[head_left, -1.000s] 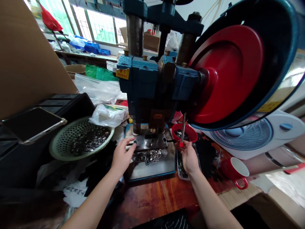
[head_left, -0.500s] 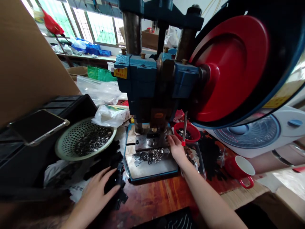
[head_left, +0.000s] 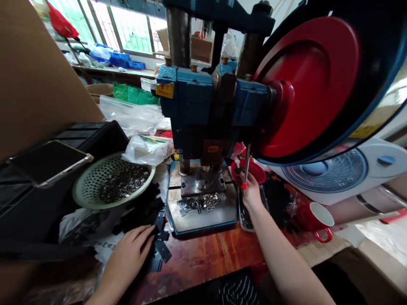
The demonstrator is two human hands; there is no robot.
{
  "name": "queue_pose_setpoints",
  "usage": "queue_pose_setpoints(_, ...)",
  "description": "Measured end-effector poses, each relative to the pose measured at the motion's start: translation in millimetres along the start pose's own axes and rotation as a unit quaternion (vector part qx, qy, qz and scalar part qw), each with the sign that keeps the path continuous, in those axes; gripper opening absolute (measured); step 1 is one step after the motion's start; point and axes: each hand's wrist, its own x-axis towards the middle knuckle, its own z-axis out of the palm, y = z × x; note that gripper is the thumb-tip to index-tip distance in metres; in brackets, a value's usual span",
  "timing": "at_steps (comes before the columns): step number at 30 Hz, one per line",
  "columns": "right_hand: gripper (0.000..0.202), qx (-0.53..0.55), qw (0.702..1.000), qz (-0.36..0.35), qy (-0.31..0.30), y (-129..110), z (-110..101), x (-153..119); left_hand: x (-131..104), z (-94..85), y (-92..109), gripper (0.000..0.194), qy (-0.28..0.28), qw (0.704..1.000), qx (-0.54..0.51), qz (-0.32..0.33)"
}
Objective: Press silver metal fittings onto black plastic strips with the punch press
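Barred windows (head_left: pixel 131 29) stood beyond a reddish tabletop (head_left: pixel 216 255) and blue press (head_left: pixel 194 98). From the tabletop's near edge, the right hand (head_left: pixel 253 197) stretched to a red basket (head_left: pixel 259 170); the left hand (head_left: pixel 127 250) lay palm-down on flat black pieces (head_left: pixel 163 251) by the press's near-left corner. Whether either's fingers gripped, I couldn't tell.

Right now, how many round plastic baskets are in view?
2: a pale green basket left of the blue press, and a red basket right of its base, partly hidden by the right hand. Others may be hidden.
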Motion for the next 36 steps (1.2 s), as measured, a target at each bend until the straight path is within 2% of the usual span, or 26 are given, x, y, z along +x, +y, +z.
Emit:
queue_pose_setpoints(2,0.040,-0.044,0.999,-0.002,-0.004,-0.5,-11.8,-17.5,-1.2,-0.6,-1.0,0.035,0.011,1.000,0.000,0.004)
queue_pose_setpoints(4,0.034,-0.156,0.984,-0.023,-0.078,-1.0,-14.6,-40.2,-2.4,-1.2,-0.6,0.034,0.021,1.000,-0.002,-0.002)
queue_pose_setpoints(6,0.025,-0.285,0.934,-0.068,-0.203,-2.1,-10.2,-62.9,-3.3,-2.1,1.9,0.034,0.031,0.999,-0.009,-0.013)
queue_pose_setpoints(8,0.020,-0.385,0.868,-0.124,-0.288,-3.6,-2.8,-79.7,-3.7,-4.3,6.8,0.034,0.044,0.998,-0.025,-0.033)
queue_pose_setpoints(10,0.019,-0.457,0.817,-0.165,-0.312,-4.5,3.9,-88.2,-2.9,-8.5,13.4,0.034,0.059,0.994,-0.053,-0.072)
queue_pose_setpoints(13,0.017,-0.507,0.786,-0.178,-0.307,-3.1,8.7,-89.0,1.4,-17.4,23.8,0.032,0.091,0.976,-0.118,-0.158)
queue_pose_setpoints(16,0.014,-0.507,0.790,-0.167,-0.303,0.4,7.5,-85.6,9.4,-24.3,32.7,0.033,0.116,0.942,-0.212,-0.234)
queue_pose_setpoints(18,0.013,-0.508,0.792,-0.161,-0.299,1.9,5.3,-84.4,16.4,-25.7,39.4,0.039,0.115,0.898,-0.317,-0.284)
queue_pose_setpoints(22,0.013,-0.509,0.794,-0.163,-0.292,-3.9,5.8,-80.7,32.5,-25.4,60.8,0.043,0.072,0.746,-0.562,-0.349)
queue_pose_setpoints(23,0.013,-0.501,0.800,-0.166,-0.286,-7.3,8.7,-78.1,36.6,-25.9,67.8,0.041,0.060,0.713,-0.600,-0.356)
queue_pose_setpoints(25,0.012,-0.476,0.817,-0.182,-0.268,-15.1,19.1,-69.8,44.5,-27.7,82.7,0.033,0.043,0.667,-0.647,-0.368)
queue_pose_setpoints(28,0.011,-0.437,0.837,-0.231,-0.232,-23.9,44.4,-49.7,53.9,-31.3,103.3,0.025,0.036,0.625,-0.679,-0.384)
queue_pose_setpoints(32,0.011,-0.434,0.840,-0.257,-0.199,-22.0,75.7,-21.8,59.6,-33.5,119.0,0.024,0.027,0.593,-0.700,-0.397)
queue_pose_setpoints(36,0.015,-0.423,0.843,-0.262,-0.205,-11.6,79.3,-11.4,61.3,-33.7,119.4,0.022,0.035,0.575,-0.713,-0.400)
